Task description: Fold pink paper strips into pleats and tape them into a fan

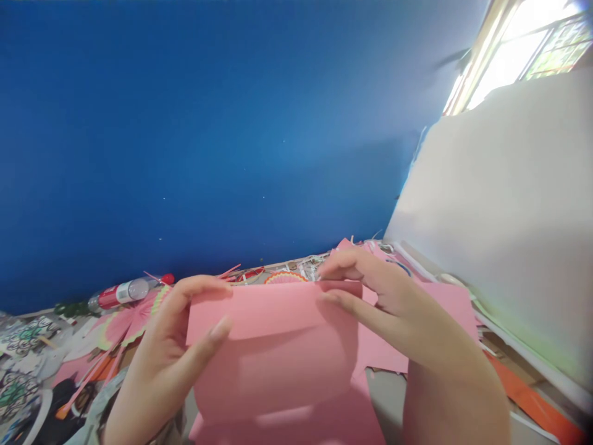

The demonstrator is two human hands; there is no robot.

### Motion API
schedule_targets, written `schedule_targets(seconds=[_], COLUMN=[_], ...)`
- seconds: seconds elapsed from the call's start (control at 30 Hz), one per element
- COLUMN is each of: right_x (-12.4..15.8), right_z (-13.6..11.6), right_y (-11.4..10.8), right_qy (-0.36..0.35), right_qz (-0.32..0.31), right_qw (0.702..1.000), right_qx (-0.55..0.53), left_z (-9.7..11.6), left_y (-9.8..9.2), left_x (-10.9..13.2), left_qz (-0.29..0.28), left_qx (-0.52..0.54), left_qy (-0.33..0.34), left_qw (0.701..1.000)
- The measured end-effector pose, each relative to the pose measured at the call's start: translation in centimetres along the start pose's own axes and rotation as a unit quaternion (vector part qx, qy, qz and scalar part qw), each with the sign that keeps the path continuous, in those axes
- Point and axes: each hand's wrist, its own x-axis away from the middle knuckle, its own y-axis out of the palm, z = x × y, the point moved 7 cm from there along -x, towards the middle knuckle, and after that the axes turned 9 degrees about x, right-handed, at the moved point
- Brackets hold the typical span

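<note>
A sheet of pink paper [278,364] stands raised in front of me, its top edge folded over toward me in a wide flap. My left hand [180,346] grips the left end of that fold, thumb on the near face and fingers behind. At the right end, my right hand [380,296] has its thumb on the flap and its fingers bent over the top edge. The paper's lower part curves down toward the bottom of the view. More pink sheets [445,303] lie behind my right hand.
A plastic bottle with a red label [118,295] lies at the left near a pink paper fan [134,321]. Orange paper [532,395] lies at the right. A blue wall [208,136] rises behind, and a pale panel [504,204] stands on the right.
</note>
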Motion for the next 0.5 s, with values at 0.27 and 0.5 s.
schedule_targets(seconds=[0.27,0.5], right_x=[-1.1,-1.3], right_z=[-1.2,-2.6], right_y=[2.0,4.4], right_qy=[-0.046,-0.092], right_qz=[-0.043,-0.094], right_qw=[0.981,0.979], right_qx=[0.181,0.155], left_z=[-1.2,-0.7], left_y=[2.7,5.3], left_x=[-0.3,0.3], left_qz=[-0.025,-0.118], left_qx=[-0.034,-0.036], left_qy=[-0.014,0.025], left_qw=[0.999,0.992])
